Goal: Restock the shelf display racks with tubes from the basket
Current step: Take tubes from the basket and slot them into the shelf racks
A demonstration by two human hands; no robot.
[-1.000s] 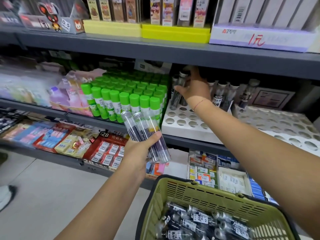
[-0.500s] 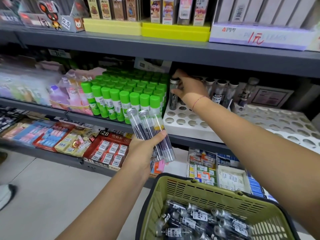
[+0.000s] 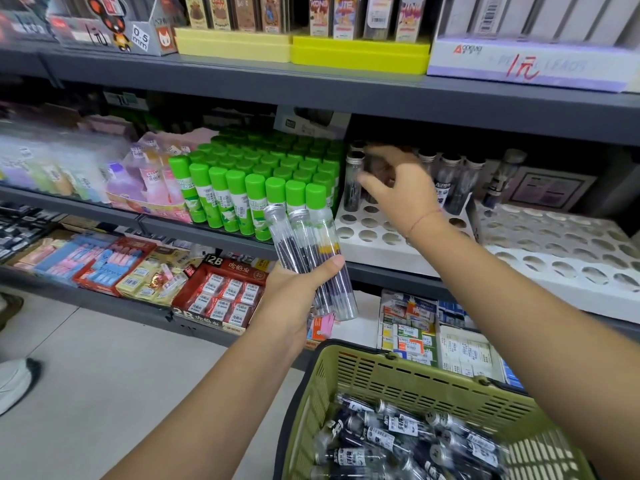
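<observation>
Head view: white rack (image 3: 367, 233) carries only far-row tubes (image 3: 446, 181), most holes vacant; left hand (image 3: 294, 289) grips three tubes (image 3: 311, 247); right hand (image 3: 401, 188) blurred, grip indeterminate; basket (image 3: 398, 372) heavily stocked, restocking judged early.

Grips three tubes (image 3: 311, 258) in the left hand (image 3: 294, 289) at centre. Hovers with the right hand (image 3: 398, 192), fingers loose, above the white rack (image 3: 367, 237) at one o'clock.

Clear tubes (image 3: 398, 441) in green basket (image 3: 398, 379)
</observation>
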